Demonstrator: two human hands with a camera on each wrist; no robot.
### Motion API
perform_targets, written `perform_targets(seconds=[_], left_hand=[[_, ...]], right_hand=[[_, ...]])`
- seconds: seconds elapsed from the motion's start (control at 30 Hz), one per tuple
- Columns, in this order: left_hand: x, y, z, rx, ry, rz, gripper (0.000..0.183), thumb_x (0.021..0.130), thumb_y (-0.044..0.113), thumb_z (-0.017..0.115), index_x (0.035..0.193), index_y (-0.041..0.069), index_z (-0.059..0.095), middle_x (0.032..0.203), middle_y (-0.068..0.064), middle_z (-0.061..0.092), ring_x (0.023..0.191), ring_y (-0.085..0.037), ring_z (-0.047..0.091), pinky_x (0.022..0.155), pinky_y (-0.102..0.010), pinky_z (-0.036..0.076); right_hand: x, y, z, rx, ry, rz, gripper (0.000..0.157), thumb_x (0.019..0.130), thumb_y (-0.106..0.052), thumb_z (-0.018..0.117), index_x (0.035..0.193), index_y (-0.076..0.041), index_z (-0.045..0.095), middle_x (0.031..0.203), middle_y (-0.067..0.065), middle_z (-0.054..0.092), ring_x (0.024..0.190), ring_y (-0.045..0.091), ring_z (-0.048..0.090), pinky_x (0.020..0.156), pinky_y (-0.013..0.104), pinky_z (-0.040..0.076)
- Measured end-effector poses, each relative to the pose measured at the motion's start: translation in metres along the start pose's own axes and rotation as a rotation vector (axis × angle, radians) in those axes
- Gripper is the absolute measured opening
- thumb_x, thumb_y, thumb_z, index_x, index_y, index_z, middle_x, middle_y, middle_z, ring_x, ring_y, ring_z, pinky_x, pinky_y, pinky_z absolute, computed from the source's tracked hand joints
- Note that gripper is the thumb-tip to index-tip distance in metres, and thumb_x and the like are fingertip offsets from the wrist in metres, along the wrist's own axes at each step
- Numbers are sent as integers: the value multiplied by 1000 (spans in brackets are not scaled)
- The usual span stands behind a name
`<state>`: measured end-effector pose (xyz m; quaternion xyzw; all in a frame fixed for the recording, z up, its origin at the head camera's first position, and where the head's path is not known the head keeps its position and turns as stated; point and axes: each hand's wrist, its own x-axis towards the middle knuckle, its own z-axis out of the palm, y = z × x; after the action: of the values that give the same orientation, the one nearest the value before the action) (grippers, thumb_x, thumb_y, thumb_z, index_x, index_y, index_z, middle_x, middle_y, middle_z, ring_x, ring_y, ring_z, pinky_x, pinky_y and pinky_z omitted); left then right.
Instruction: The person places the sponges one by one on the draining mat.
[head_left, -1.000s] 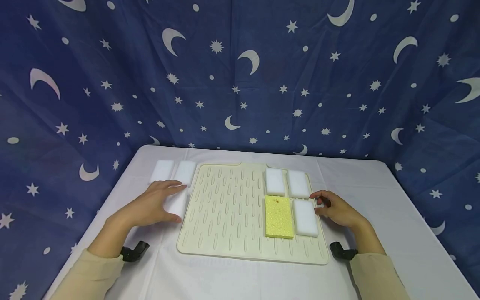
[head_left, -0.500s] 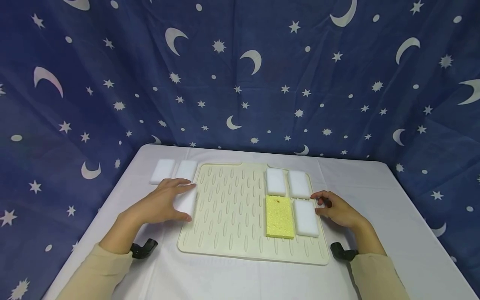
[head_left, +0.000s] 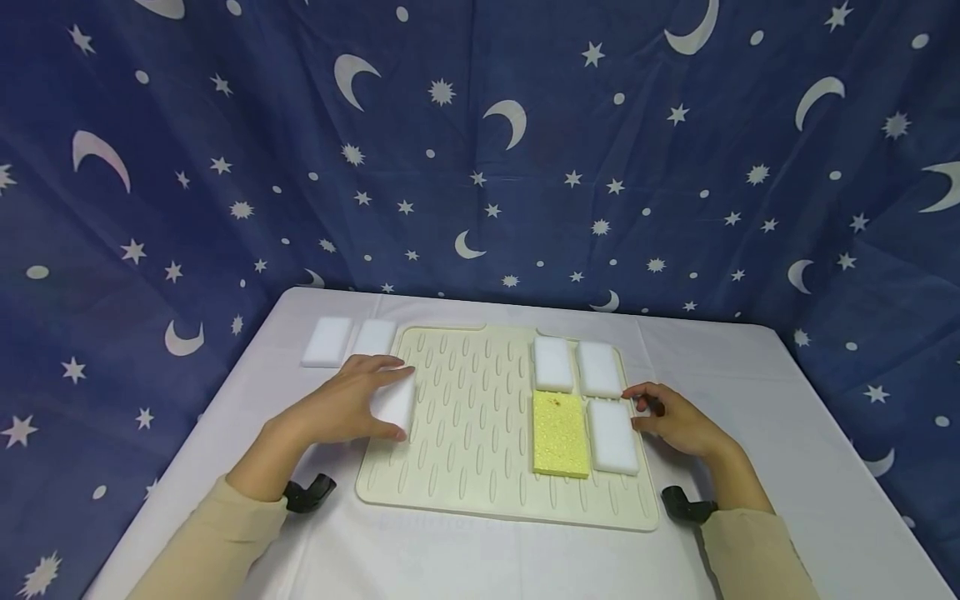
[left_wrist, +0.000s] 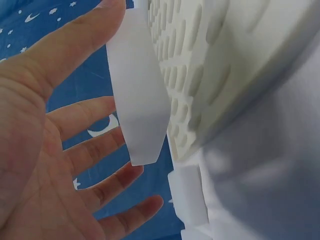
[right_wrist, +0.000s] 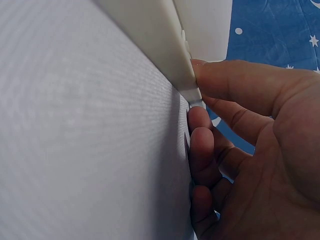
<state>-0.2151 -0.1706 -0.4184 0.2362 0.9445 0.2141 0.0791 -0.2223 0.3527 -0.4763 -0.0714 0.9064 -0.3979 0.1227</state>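
My left hand [head_left: 348,404] grips a white foam sponge [head_left: 394,407] by its ends, thumb at the near end and fingertips at the far end. That sponge overlaps the left edge of a cream ridged drying mat [head_left: 465,492]; in the left wrist view the held sponge [left_wrist: 140,100] stands close beside the mat's ridges. My right hand [head_left: 678,419] is at the mat's right edge. In the right wrist view the thumb presses the mat's rim [right_wrist: 175,65] and the other fingers curl low beside it, partly hidden.
Upon the mat's right part lie a yellow sponge [head_left: 560,435] and three white sponges, one [head_left: 613,436] close by my right hand. Two more white sponges [head_left: 327,342] rest on the white-covered table [head_left: 480,558] at the back left. A blue star-patterned curtain [head_left: 480,167] hangs behind.
My left hand has moved right with the white sponge, from the table beside the mat to over the mat's left edge. My right hand has stayed in place.
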Motion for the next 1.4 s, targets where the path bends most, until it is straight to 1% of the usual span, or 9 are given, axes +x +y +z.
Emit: perform_targets(seconds=[0.17, 0.33, 0.67, 0.93, 1.13, 1.4], left_hand=[[5, 7, 4, 0, -9, 10, 97, 74, 49, 91, 156, 18, 49, 164, -9, 40, 149, -38, 33, 118, -59, 37], [9, 14, 9, 7, -18, 0, 97, 74, 53, 90, 156, 22, 48, 164, -6, 40, 150, -36, 33, 118, -59, 37], [17, 27, 18, 13, -28, 28, 96, 76, 56, 88, 157, 23, 48, 164, -5, 40, 150, -36, 33, 117, -59, 38], [22, 36, 25, 15, -34, 50, 96, 76, 59, 86, 157, 24, 47, 163, -2, 41, 146, -31, 37, 116, -54, 40], [25, 40, 30, 24, -45, 41, 97, 77, 60, 85, 158, 27, 45, 164, 0, 39, 146, -29, 37, 115, -52, 41], [30, 50, 34, 39, -45, 65, 96, 78, 61, 84, 158, 25, 46, 165, -3, 39, 147, -31, 36, 118, -51, 39]], right_hand=[[0, 0, 0, 1, 0, -2, 40, 93, -9, 72, 131, -7, 61, 108, 14, 47, 89, 22, 44, 66, 27, 44], [0, -1, 0, -4, 3, 0, 40, 92, -9, 73, 131, -7, 61, 108, 14, 47, 90, 22, 44, 66, 26, 43], [0, -1, 1, -2, 2, 2, 40, 93, -10, 73, 131, -7, 61, 108, 13, 47, 88, 21, 44, 65, 26, 44], [0, -2, 0, 6, 4, 9, 41, 92, -9, 73, 131, -6, 61, 108, 14, 47, 89, 22, 44, 65, 26, 45], [0, -3, 0, 7, 2, 11, 41, 92, -9, 73, 131, -6, 60, 108, 13, 47, 90, 22, 45, 65, 26, 45], [-1, -2, 0, 12, 1, 11, 42, 92, -9, 73, 132, -6, 60, 108, 13, 47, 88, 20, 44, 64, 26, 45]])
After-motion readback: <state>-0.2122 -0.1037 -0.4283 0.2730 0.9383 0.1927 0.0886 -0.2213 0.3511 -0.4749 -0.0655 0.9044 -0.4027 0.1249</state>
